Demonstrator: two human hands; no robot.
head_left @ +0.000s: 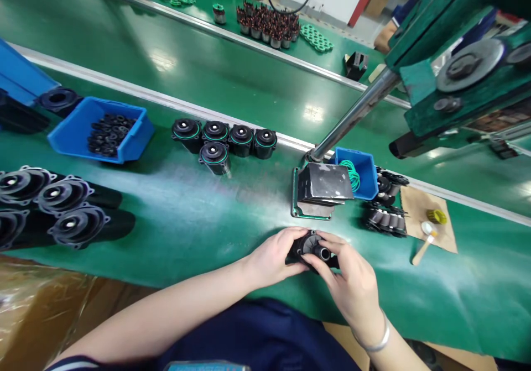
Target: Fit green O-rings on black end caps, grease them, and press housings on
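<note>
Both hands hold one black plastic pump housing (312, 247) just above the green table's near edge. My left hand (271, 260) grips its left side with curled fingers. My right hand (350, 282) closes over its right side, thumb and fingers pinching a short black tube at its centre. A silver bracelet sits on the right wrist. Directly beyond the hands stands a dark metal fixture block (323, 186) on a base plate.
Several finished black housings with green rings (226, 139) stand mid-table. A blue bin of black rings (103, 133) is at left, larger black housings (58, 205) at far left. A small blue bin of green rings (359, 172), black rotors (385, 216) and a press (456, 78) are right. Another person's hands work at the far table.
</note>
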